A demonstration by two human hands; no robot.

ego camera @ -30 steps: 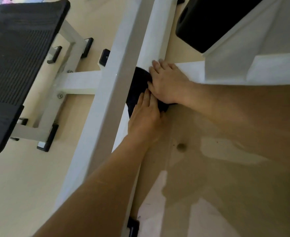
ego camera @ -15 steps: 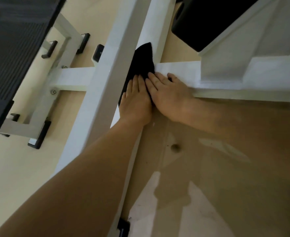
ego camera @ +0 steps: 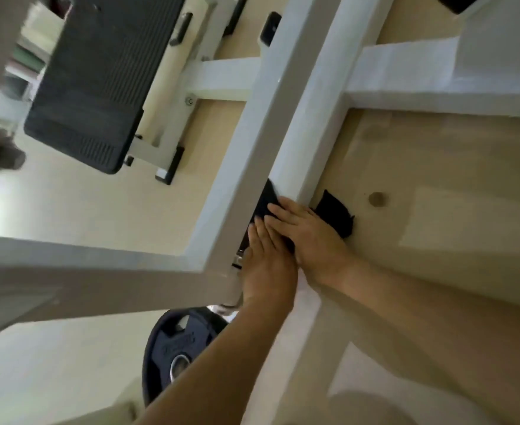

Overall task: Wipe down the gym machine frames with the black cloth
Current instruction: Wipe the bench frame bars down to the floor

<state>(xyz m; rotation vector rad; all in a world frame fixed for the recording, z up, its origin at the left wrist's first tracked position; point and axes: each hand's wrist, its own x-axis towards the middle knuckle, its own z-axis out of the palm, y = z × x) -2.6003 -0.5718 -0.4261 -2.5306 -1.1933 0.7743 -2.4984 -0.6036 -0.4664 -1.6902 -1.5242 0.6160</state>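
Note:
The black cloth (ego camera: 335, 214) lies draped over the lower white frame bar (ego camera: 310, 118) of the gym machine, one end hanging off its right side over the floor. My left hand (ego camera: 269, 265) and my right hand (ego camera: 309, 237) lie side by side on the cloth, fingers straight, pressing it flat onto the bar. A second white frame bar (ego camera: 246, 142) runs parallel just left of my hands and hides part of the cloth.
A black ribbed foot plate (ego camera: 99, 78) on a white stand sits at upper left. A black weight plate (ego camera: 176, 354) lies below my left forearm. A white cross bar (ego camera: 436, 78) branches right. Beige floor surrounds the frame.
Both hands have slid the cloth down the bar toward me, away from the cross-bar junction. The view has shifted, bringing the weight plate and a near frame beam into sight.

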